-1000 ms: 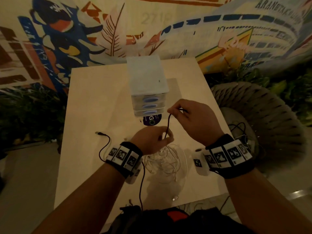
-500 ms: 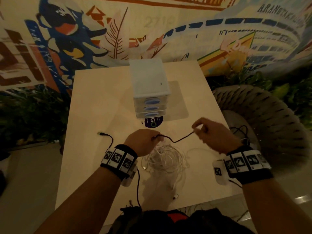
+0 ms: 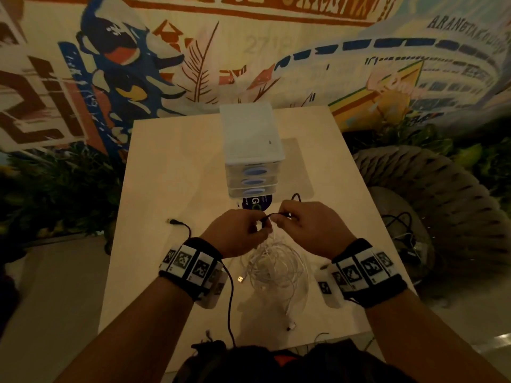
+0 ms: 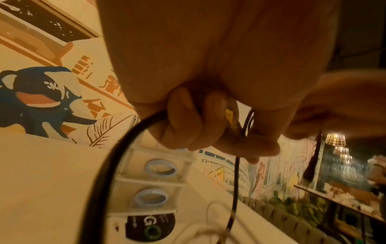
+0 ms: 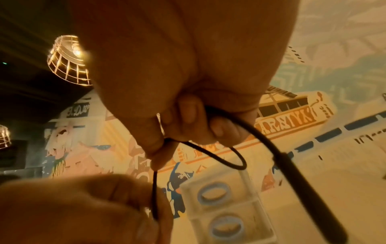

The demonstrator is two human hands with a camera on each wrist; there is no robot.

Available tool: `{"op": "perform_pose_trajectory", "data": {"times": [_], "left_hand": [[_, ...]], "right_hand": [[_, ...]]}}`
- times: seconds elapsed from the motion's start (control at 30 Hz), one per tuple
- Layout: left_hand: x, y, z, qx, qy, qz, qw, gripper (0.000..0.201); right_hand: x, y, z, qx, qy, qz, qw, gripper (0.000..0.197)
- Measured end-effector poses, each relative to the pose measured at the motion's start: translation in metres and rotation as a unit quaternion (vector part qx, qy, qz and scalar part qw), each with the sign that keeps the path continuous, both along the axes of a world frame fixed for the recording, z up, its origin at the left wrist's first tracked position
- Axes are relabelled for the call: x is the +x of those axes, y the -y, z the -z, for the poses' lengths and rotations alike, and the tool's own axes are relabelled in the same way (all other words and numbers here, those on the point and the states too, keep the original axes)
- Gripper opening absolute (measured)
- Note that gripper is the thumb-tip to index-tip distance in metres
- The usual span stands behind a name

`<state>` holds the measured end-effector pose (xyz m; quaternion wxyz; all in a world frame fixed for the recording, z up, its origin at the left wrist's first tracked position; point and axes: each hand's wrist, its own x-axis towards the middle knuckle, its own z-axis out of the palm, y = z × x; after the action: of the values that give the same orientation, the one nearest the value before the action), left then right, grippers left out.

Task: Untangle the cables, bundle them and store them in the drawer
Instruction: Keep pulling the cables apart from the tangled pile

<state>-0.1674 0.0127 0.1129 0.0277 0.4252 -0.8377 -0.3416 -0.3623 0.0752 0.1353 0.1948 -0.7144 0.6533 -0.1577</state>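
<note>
Both hands meet above the table's middle, each pinching the thin black cable [image 3: 278, 214]. My left hand [image 3: 243, 230] curls round it [image 4: 117, 158] with a yellowish plug tip [image 4: 230, 118] showing between the fingers. My right hand [image 3: 301, 223] grips a loop of the same cable [image 5: 221, 158]. A tangle of white cables [image 3: 276, 265] lies on the table under the hands. The black cable's far plug [image 3: 173, 222] rests at the left. The small white drawer unit [image 3: 250, 150] with blue oval handles stands behind the hands, all drawers closed.
The pale wooden table [image 3: 166, 167] stands against a painted mural wall. A woven grey chair [image 3: 442, 205] at the right holds more dark cables [image 3: 403, 230]. A round dark sticker [image 3: 255, 203] lies in front of the drawers. Plants [image 3: 55, 194] flank the table.
My right hand has come back in from the right to meet the left hand, taking up the stretch of black cable between them. The view has tilted slightly.
</note>
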Motion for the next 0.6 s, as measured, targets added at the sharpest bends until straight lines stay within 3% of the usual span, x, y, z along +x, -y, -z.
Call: {"op": "perform_pose_trajectory", "data": {"times": [0.1,0.27,0.33,0.47,0.53,0.6], "left_hand": [[0.000,0.000,0.016,0.007,0.003,-0.011,1.000,0.015],[-0.005,-0.002,0.037,0.007,0.080,0.022,0.997,0.026],[-0.004,-0.003,0.042,0.004,0.082,0.017,0.996,0.026],[0.005,0.001,0.050,0.014,0.132,0.000,0.991,0.031],[0.011,0.004,0.055,0.022,0.143,-0.012,0.989,0.036],[0.014,0.006,0.057,0.034,0.132,-0.030,0.990,0.038]], "right_hand": [[-0.001,0.003,-0.022,-0.048,0.017,-0.007,0.999,0.024],[0.001,0.010,-0.066,-0.157,0.081,0.022,0.984,0.025],[-0.002,0.012,-0.079,-0.213,0.130,0.051,0.967,0.028],[-0.033,0.021,-0.088,-0.326,0.231,0.146,0.905,0.024],[-0.052,0.023,-0.085,-0.324,0.234,0.203,0.894,0.032],[-0.066,0.023,-0.072,-0.271,0.190,0.224,0.917,0.044]]}}
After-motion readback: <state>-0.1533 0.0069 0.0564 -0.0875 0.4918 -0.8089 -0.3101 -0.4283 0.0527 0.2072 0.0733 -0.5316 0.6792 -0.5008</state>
